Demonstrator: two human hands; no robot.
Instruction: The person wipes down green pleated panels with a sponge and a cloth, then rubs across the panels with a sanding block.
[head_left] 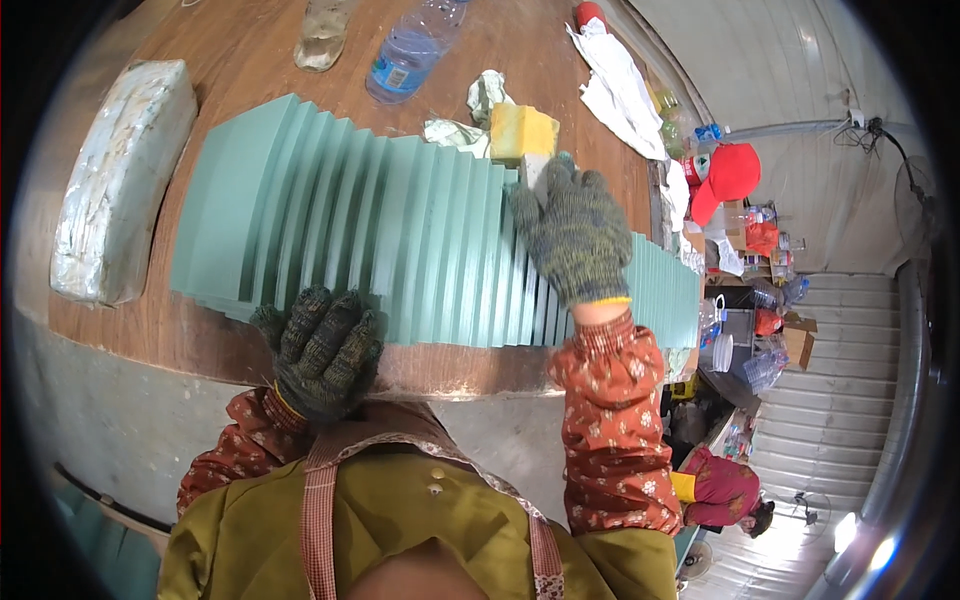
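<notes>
A long row of thin pale-green rectangular sheets [425,240] leans in overlapping steps across the wooden table [520,372]. My left hand [322,350], in a dark knitted glove, rests its slightly bent, separated fingers against the near edge of the sheets, left of the middle. Farther right, my gloved right hand [575,232] lies over the row with fingers stretched toward the far edge and the thumb apart. Just beyond its thumb and forefinger sit a small pale block [534,170] and a yellow sponge-like block [525,133]. Its fingertips' undersides are hidden.
A wrapped whitish block [125,180] stands at the table's left. Behind the sheets are a plastic bottle [405,60], a glass jar [323,35], crumpled cloth [488,95] and white cloth [622,95]. A red cap [727,183] and another person [728,488] are at the right.
</notes>
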